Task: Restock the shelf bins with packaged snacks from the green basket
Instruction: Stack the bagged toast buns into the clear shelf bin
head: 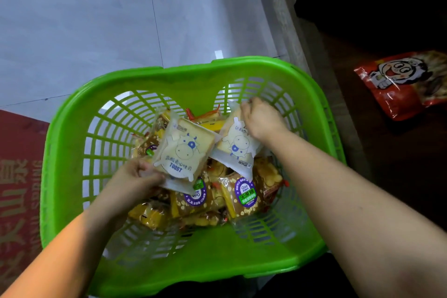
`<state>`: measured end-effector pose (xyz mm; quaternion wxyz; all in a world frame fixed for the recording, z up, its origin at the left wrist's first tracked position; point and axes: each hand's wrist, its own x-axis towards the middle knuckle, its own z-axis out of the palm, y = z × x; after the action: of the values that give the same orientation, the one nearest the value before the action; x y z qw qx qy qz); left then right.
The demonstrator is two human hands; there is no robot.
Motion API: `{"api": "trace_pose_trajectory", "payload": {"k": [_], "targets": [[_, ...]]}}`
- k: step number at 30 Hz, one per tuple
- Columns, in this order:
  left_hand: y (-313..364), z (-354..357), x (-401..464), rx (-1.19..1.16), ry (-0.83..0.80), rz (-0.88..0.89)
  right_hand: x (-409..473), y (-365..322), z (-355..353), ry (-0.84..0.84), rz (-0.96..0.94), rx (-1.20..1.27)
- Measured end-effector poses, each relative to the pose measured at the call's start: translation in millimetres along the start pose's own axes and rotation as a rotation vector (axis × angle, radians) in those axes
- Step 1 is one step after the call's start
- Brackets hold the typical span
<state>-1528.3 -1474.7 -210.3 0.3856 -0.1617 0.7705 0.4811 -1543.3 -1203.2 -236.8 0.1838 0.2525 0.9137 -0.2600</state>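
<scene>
Snacks in see-through wrappers (pixel 205 191) (brown and yellow ones with purple stickers) lie piled at the bottom of the green basket (pixel 254 259), which sits on the pale floor (pixel 84 31). Left hand (pixel 135 178) pinches the bottom corner of one toast pack (pixel 182 150) with a blue cow on it. Right hand (pixel 262 120) grips the top of a second toast pack (pixel 235 143) just beside it.

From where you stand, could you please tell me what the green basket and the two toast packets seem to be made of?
The green lattice basket looks like moulded plastic with a smooth, slightly glossy finish: uniform colour, rounded rim, slotted walls. The two cow-printed toast packets, one in the left hand and one in the right hand, look like thin frosted plastic film: the bread shows through and the sealed edges crinkle.
</scene>
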Motion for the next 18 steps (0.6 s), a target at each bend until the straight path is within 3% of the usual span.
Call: {"api": "trace_pose_trajectory", "payload": {"k": [4,10,13,16,18], "targets": [[1.7,-0.8,0.1,0.082,-0.189,-0.062,5.2,2.8,13.1,-0.027,0.115,0.059],[4.5,-3.1,0.0,0.063,-0.241,-0.009,-14.3,25.5,7.4,-0.059,-0.016,0.284],[8.2,-7.0,-3.1,-0.079,-0.229,0.031,-32.1,22.6,-0.6,0.086,-0.073,0.387],[22.5,-8.8,-22.1,-0.251,-0.109,0.077,-77.5,5.1,-23.1,0.307,-0.184,0.42],[39.7,-8.4,-50.7,-0.324,-0.037,0.112,-122.4,-13.3,-47.3,0.368,-0.265,0.422]]}}
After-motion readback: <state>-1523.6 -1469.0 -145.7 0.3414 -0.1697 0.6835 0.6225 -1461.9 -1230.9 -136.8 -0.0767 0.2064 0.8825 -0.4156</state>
